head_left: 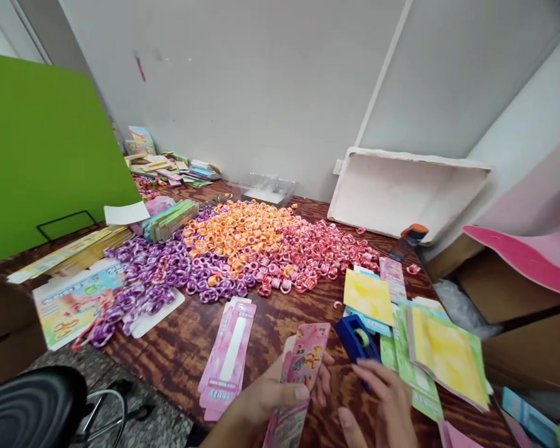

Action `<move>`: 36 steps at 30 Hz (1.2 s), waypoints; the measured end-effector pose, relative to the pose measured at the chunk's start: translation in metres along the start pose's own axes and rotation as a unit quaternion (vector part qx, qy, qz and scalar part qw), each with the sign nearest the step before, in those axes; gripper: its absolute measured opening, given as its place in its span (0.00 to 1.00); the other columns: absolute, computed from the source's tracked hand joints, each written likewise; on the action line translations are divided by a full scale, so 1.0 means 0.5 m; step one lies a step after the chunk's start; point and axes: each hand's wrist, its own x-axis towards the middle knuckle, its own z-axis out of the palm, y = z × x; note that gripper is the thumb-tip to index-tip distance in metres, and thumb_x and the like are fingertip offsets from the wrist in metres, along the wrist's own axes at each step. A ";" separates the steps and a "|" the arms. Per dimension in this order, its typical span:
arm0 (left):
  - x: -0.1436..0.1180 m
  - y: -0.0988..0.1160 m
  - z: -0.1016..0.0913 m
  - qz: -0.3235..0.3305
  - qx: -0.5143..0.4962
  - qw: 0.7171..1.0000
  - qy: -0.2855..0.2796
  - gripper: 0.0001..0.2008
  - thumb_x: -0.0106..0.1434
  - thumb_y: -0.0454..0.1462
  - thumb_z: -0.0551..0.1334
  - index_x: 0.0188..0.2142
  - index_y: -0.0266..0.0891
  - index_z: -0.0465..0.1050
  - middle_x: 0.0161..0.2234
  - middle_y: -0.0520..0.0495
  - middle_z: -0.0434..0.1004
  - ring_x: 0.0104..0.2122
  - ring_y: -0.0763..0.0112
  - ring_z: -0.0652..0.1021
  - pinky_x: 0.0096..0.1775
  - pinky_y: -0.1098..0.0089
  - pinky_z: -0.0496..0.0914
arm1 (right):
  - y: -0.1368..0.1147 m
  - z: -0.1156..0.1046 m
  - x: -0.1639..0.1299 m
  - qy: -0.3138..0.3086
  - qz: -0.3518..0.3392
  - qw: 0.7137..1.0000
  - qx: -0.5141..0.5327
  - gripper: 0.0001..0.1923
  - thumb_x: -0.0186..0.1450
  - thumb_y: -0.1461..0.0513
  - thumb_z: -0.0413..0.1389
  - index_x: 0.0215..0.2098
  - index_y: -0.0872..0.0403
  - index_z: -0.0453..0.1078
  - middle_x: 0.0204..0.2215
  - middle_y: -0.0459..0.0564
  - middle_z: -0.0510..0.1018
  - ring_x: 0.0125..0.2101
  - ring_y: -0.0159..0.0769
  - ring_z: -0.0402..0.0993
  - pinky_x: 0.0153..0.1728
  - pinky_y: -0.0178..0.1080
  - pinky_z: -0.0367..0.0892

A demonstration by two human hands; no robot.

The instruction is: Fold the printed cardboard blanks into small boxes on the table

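The left hand point(273, 398) gripped 1 pink flat box point(301, 379); the right hand point(385, 401), fingers loosely spread, touched the blue tape dispenser point(357, 339). A careless nudge might have knocked the card stack point(443, 358) off the table point(177, 348).

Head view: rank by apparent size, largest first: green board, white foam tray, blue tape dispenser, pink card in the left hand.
1. green board
2. white foam tray
3. pink card held by the left hand, and the blue tape dispenser by the right hand: they look alike, and nearness to the camera inflates both, so no ranking.
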 end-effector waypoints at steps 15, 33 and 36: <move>-0.052 0.014 0.031 -0.052 0.283 0.947 -0.141 0.52 0.50 0.66 0.71 0.64 0.36 0.68 0.56 0.36 0.74 0.54 0.44 0.76 0.57 0.54 0.71 | -0.095 -0.072 0.140 -0.434 0.046 0.894 0.106 0.06 0.65 0.58 0.68 0.41 0.41 0.84 0.66 0.51 0.72 0.71 0.59 0.56 0.69 0.72 0.47; -0.032 0.025 0.021 -0.112 0.268 0.950 -0.118 0.38 0.37 0.44 0.84 0.48 0.36 0.81 0.41 0.50 0.81 0.40 0.61 0.78 0.46 0.69 0.72 | -0.082 -0.133 0.135 -0.532 0.020 0.835 0.140 0.13 0.73 0.60 0.57 0.45 0.39 0.85 0.67 0.48 0.72 0.68 0.51 0.61 0.68 0.61 0.54; -0.026 0.007 0.035 -0.100 0.215 0.971 -0.028 0.38 0.35 0.41 0.85 0.46 0.34 0.80 0.40 0.49 0.82 0.41 0.62 0.78 0.45 0.70 0.72 | -0.070 -0.139 0.109 -0.399 0.054 0.909 0.105 0.11 0.71 0.56 0.61 0.49 0.41 0.82 0.70 0.51 0.66 0.71 0.55 0.58 0.69 0.63 0.55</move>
